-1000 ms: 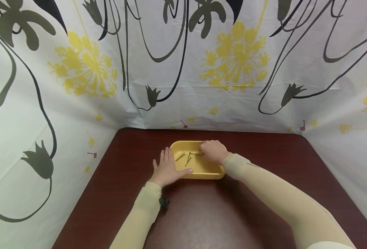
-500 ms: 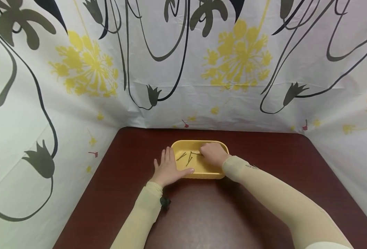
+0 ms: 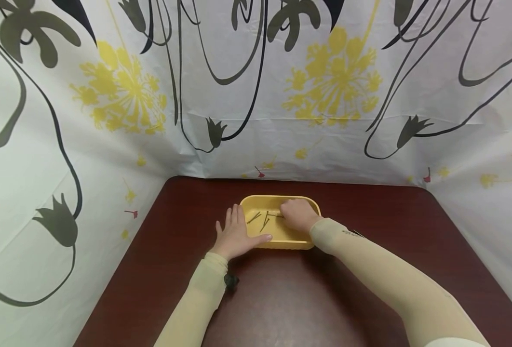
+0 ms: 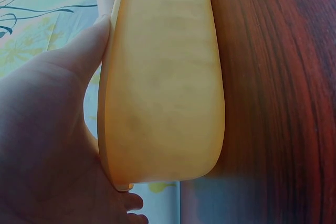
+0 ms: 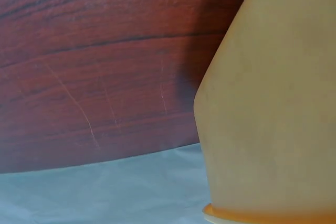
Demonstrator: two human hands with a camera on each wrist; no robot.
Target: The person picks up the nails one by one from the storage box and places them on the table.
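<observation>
A yellow rectangular tray [image 3: 288, 245] sits on the table. Across its left rim and near-left corner rests my left hand [image 3: 234, 237], fingers straight and spread, with the thumb along the near rim. In the left wrist view, that hand [image 4: 47, 93] lies against the tray's rim [image 4: 107, 103]. My right hand [image 3: 298, 214] reaches into the tray's right half with bent fingers; its fingertips are hidden. Several thin, dark, stick-like pieces [image 3: 264, 221] lie at the left and middle of the tray. One thin piece [image 3: 275, 215] ends right beside the right hand's fingers.
The dark red-brown wooden table [image 3: 273, 299] surrounds the tray. Flower-printed white cloth [image 3: 247, 106] hangs behind and along both sides. The right wrist view has the tray's outer wall [image 5: 273, 103] and scratched tabletop [image 5: 94, 93], without the right hand.
The right hand has lowered slightly into the tray, its fingers staying near the same spot. The left hand and thin pieces keep their places; the whole view shifts a little.
</observation>
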